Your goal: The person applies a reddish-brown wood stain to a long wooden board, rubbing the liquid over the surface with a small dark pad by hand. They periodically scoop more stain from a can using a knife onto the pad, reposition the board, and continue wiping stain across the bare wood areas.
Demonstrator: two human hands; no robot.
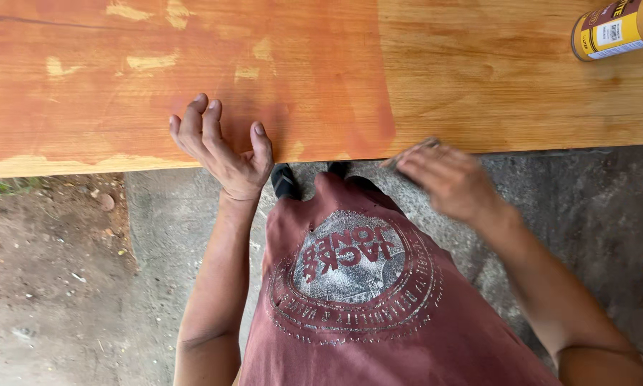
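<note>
Fingers of our left hand (221,146) are spread, pressing on the board (321,71). Our right hand (446,179) is blurred at the edge; fingers seem closed on a pad (411,151). We should probably rub evenly, along the grain. Can (618,28) lies far right.

can: a round tin (616,28) is lying on its side at the top right corner of the wooden board (493,78), partly cut off by the frame edge
can colours: yellow and dark maroon
label: a white barcode panel (611,32) is facing upward
</note>
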